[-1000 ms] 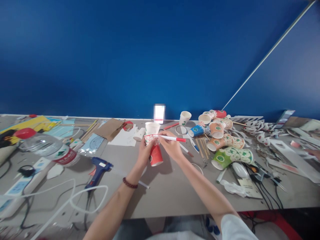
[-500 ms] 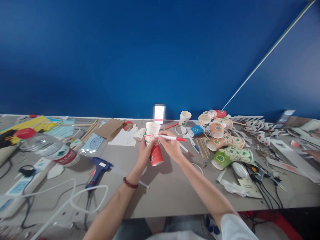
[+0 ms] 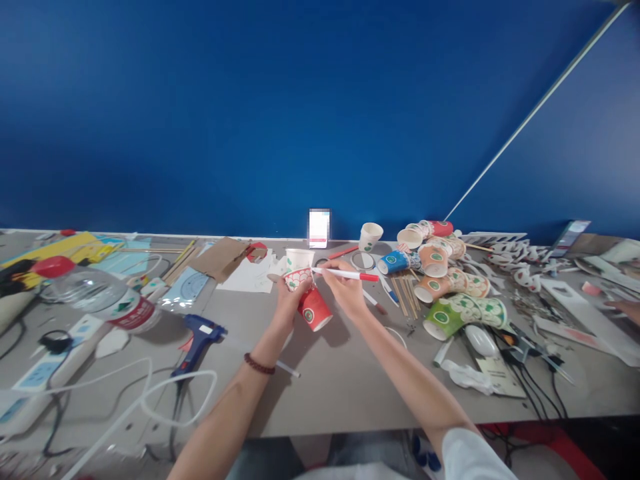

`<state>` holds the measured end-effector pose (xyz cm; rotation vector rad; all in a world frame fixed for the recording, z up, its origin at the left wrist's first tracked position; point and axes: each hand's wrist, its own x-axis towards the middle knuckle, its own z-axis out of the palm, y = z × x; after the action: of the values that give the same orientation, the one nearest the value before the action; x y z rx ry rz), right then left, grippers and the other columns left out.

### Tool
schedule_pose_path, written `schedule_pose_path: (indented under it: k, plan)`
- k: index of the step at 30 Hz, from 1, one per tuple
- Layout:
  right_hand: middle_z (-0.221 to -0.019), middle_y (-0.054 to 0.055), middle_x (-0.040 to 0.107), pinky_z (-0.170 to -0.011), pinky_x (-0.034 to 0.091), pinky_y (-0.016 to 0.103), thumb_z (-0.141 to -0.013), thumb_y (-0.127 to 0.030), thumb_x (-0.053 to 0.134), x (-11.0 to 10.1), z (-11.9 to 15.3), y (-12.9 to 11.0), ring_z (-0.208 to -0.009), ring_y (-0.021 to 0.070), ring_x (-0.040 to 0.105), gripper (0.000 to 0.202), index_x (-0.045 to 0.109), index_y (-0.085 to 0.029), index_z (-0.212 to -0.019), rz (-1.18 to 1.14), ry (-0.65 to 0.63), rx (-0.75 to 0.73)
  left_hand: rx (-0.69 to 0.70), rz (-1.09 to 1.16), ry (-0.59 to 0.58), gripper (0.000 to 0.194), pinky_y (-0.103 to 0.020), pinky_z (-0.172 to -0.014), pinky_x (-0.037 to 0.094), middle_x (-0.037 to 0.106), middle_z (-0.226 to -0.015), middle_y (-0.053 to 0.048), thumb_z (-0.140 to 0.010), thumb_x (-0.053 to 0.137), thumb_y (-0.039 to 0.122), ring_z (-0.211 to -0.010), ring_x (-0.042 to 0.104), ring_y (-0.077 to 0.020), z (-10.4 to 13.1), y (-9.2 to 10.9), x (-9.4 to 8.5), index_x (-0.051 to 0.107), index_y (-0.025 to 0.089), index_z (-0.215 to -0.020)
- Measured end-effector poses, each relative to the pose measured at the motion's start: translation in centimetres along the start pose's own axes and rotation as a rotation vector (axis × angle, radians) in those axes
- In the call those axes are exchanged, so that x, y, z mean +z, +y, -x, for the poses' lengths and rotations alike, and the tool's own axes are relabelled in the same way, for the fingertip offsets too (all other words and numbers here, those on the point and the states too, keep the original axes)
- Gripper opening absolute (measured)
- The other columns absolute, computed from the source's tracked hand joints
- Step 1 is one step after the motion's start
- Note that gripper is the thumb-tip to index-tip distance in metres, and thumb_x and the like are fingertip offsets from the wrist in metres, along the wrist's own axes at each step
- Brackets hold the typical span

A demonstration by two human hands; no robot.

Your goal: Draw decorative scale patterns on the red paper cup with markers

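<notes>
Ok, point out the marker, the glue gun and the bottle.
Marker (image 3: 345, 273), head view, on its white barrel.
Glue gun (image 3: 197, 341), head view, on its blue handle.
Bottle (image 3: 96, 293), head view, on its clear body.

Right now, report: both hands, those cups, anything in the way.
Left hand grips tilted paper-cup assembly. Right hand holds red-ended marker, tip close to it. Nothing visibly in the way; blue glue gun lies left.

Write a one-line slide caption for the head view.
Left hand holding paper cups, right hand holding a red-ended pen against them, beside a blue glue gun on the cluttered table.
</notes>
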<state>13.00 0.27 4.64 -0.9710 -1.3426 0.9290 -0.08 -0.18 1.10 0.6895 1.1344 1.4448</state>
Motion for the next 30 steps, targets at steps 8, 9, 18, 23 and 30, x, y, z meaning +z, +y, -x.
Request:
schedule_pose_path:
  k: [8,9,18,23,30]
  plan:
    - [-0.085,0.003,0.065,-0.076,0.053,0.032,-0.079,-0.036,0.061,-0.04,-0.06,-0.22,-0.080,0.0181,0.066,0.015,0.062,-0.021,-0.083,-0.041,0.016,0.012,-0.069,0.220,-0.160,0.041,-0.031,-0.074,0.049,0.069,-0.087,-0.007,-0.077,0.054,0.051,-0.086,0.065,-0.0227,-0.22,0.22,0.03,0.062,0.014,-0.094]
    - [-0.085,0.003,0.065,-0.075,0.053,0.032,-0.079,-0.035,0.061,-0.07,-0.08,-0.21,-0.080,0.0182,0.066,0.015,0.062,-0.021,-0.083,-0.050,0.020,0.013,-0.062,0.240,-0.161,0.040,-0.031,-0.075,0.049,0.070,-0.087,-0.007,-0.077,0.055,0.050,-0.086,0.065,-0.0226,-0.27,0.25,0.04,0.063,0.014,-0.093]
    - [-0.090,0.003,0.064,-0.080,0.054,0.034,-0.080,-0.038,0.062,-0.26,-0.09,-0.12,-0.085,0.0191,0.067,0.019,0.060,-0.021,-0.088,-0.087,0.028,-0.017,-0.103,0.278,-0.173,0.038,-0.028,-0.075,0.048,0.071,-0.089,-0.006,-0.076,0.062,0.045,-0.080,0.067,-0.0198,-0.03,0.35,-0.13,0.066,0.015,-0.097]
    - [-0.090,0.003,0.064,-0.081,0.055,0.035,-0.079,-0.040,0.062,-0.26,-0.18,-0.35,-0.084,0.0190,0.067,0.021,0.058,-0.022,-0.090,-0.084,0.049,-0.022,-0.100,0.285,-0.101,0.033,-0.026,-0.070,0.049,0.071,-0.084,-0.003,-0.072,0.068,0.043,-0.072,0.066,-0.0165,-0.43,0.06,-0.27,0.065,0.017,-0.092]
    - [-0.087,0.003,0.065,-0.080,0.055,0.035,-0.081,-0.042,0.060,-0.23,-0.23,-0.56,-0.085,0.0187,0.067,0.021,0.057,-0.022,-0.087,-0.085,0.017,-0.031,-0.131,0.270,-0.111,0.035,-0.030,-0.074,0.050,0.070,-0.081,-0.004,-0.071,0.067,0.042,-0.072,0.067,-0.0188,-0.12,0.43,-0.13,0.065,0.015,-0.092]
